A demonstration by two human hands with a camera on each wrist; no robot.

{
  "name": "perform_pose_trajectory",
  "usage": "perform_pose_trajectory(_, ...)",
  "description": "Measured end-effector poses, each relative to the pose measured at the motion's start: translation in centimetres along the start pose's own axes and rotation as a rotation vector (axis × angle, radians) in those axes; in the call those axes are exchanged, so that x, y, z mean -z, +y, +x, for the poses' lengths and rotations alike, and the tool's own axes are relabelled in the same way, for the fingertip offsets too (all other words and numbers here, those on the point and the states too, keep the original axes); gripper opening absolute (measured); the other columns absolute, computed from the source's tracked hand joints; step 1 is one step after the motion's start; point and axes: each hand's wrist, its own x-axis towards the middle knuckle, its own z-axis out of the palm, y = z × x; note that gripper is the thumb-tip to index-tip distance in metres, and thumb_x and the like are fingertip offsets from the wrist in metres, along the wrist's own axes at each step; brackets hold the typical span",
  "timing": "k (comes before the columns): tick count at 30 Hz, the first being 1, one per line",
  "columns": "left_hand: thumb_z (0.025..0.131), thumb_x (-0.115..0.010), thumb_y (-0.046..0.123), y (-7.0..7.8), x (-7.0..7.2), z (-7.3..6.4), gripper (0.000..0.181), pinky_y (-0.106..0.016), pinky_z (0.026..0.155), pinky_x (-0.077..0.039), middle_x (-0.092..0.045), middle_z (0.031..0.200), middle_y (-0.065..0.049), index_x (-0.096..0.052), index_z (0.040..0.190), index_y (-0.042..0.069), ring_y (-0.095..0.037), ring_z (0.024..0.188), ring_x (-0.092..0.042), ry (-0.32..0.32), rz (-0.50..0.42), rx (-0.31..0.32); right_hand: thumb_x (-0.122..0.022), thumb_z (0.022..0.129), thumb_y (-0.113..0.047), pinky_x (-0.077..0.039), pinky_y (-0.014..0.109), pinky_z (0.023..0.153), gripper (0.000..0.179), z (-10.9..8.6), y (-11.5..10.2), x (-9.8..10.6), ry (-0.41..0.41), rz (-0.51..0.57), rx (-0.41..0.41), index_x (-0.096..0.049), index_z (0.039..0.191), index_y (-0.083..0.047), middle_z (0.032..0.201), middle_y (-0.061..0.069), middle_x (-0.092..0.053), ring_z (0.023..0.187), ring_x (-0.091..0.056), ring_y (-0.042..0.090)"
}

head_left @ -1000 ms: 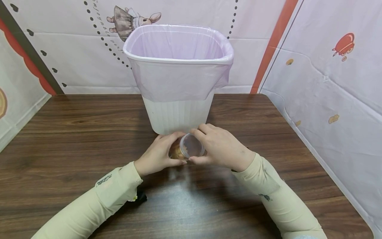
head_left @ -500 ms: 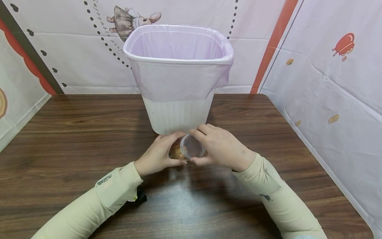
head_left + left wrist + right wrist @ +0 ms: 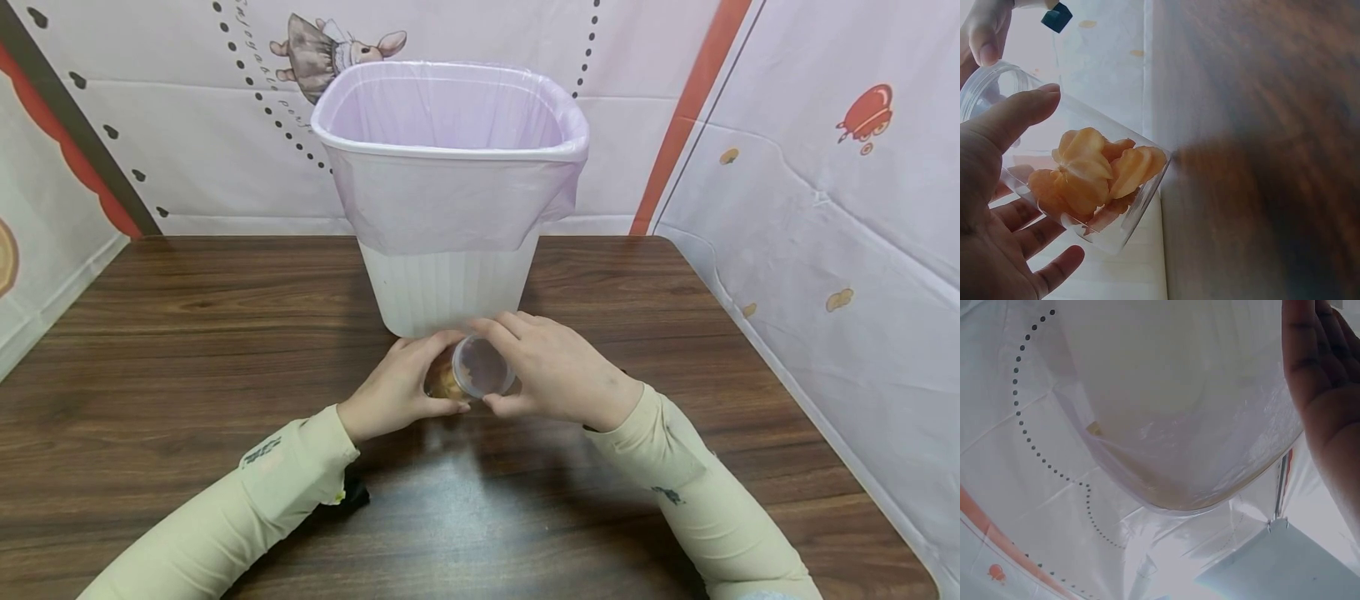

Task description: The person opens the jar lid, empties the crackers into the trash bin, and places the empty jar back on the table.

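Note:
In the head view my left hand [image 3: 401, 387] grips a clear plastic jar [image 3: 1085, 119] tilted toward the right. Through its wall the left wrist view shows several orange-yellow, ridged pieces of food [image 3: 1088, 172] gathered at the bottom end. My left thumb lies across the jar's near side, with the other fingers behind it. At the top end is a round clear lid [image 3: 483, 367]. My right hand [image 3: 558, 367] has its thumb and fingers curled round the lid's edge. Only part of that hand shows in the right wrist view.
A white bin [image 3: 450, 283] with a pale purple liner [image 3: 450, 200] stands right behind the hands. The brown wooden table [image 3: 225, 317] spreads around them. A small black object [image 3: 356, 496] lies by the left sleeve. Printed cloth [image 3: 825, 208] hangs at the back and sides.
My right thumb and fingers have shifted slightly round the lid's edge. The left hand and jar stay almost where they were.

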Motion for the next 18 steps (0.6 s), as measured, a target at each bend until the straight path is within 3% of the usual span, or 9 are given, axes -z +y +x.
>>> perform_pose_trajectory(10,0.063,-0.078,0.042,-0.1,0.02,-0.05,0.078,-0.045,0.092,-0.037,-0.056,0.121,0.004,-0.042,0.129,0.018,-0.011,0.108,-0.053,-0.004,-0.012,-0.002,-0.072,0.063,-0.03,-0.047,0.029,0.081,0.062,-0.01,0.15,0.19,-0.001,0.043,0.04,-0.051,0.119,-0.011,0.106,-0.001,-0.058,0.092,-0.056,0.011)
perform_pose_trajectory(18,0.064,-0.077,0.042,-0.07,0.02,-0.04,0.078,-0.044,0.094,-0.036,-0.055,0.121,0.006,-0.041,0.129,0.019,-0.011,0.11,-0.052,-0.005,-0.014,-0.001,-0.073,0.064,-0.026,-0.046,0.031,0.083,0.065,-0.18,0.29,0.36,-0.018,0.039,0.07,-0.05,0.124,-0.014,0.114,-0.003,-0.056,0.101,-0.055,0.012)
